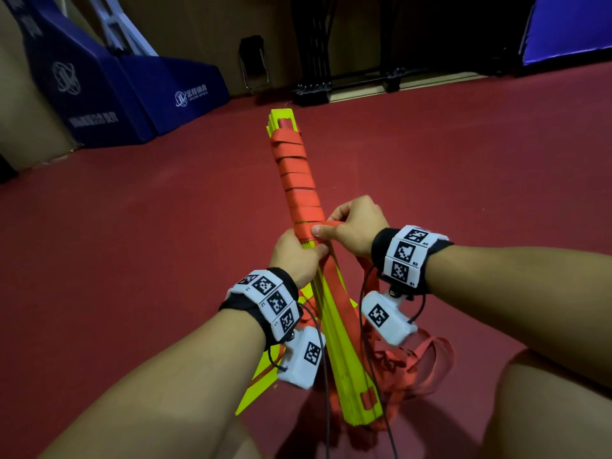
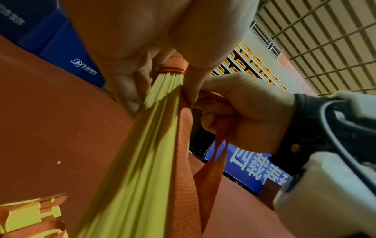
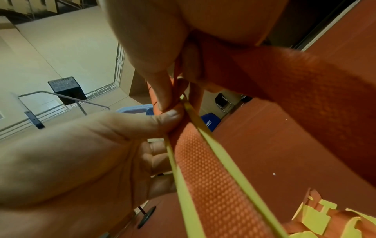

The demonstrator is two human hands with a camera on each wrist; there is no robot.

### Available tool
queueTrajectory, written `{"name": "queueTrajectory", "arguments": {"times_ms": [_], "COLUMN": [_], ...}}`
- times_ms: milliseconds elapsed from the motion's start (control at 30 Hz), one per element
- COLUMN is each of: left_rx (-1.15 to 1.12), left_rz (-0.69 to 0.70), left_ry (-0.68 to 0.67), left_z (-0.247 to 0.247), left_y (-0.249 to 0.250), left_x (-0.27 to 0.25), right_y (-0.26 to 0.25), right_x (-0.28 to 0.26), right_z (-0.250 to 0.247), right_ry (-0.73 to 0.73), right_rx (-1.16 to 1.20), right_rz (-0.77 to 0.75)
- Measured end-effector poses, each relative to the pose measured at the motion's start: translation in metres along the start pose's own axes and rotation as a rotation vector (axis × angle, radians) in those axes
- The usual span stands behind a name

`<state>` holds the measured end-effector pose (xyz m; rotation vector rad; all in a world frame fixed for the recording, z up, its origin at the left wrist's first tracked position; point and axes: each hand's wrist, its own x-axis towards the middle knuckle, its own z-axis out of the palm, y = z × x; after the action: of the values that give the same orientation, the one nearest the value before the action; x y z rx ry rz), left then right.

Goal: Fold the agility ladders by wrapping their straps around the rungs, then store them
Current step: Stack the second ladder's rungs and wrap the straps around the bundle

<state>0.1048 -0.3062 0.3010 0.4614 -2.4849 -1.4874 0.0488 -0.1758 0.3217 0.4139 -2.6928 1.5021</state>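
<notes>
The red floor (image 1: 463,180) fills most of the head view, with blue padded mats (image 1: 132,101) at upper left. At frame centre a stack of yellow ladder rungs (image 1: 334,326) slants from lower centre up toward the top, its upper half bound in coils of orange strap (image 1: 298,180). The left hand (image 1: 294,256) curls around the stack just below the coils. The right hand (image 1: 354,226), beside it, pinches the strap against the rungs, thumb pointing left. Loose strap lies heaped at lower right.
</notes>
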Motion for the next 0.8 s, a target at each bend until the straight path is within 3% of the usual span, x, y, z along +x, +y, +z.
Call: {"name": "queueTrajectory", "arguments": {"times_ms": [800], "left_rx": [0.283], "left_rz": [-0.101], "left_ry": [0.011], "left_z": [0.013], "left_y": [-0.006], "left_x": [-0.003], "right_y": [0.003], "right_x": [-0.009], "right_z": [0.007], "right_ry": [-0.061], "right_rx": [-0.096], "right_rz": [-0.015]}}
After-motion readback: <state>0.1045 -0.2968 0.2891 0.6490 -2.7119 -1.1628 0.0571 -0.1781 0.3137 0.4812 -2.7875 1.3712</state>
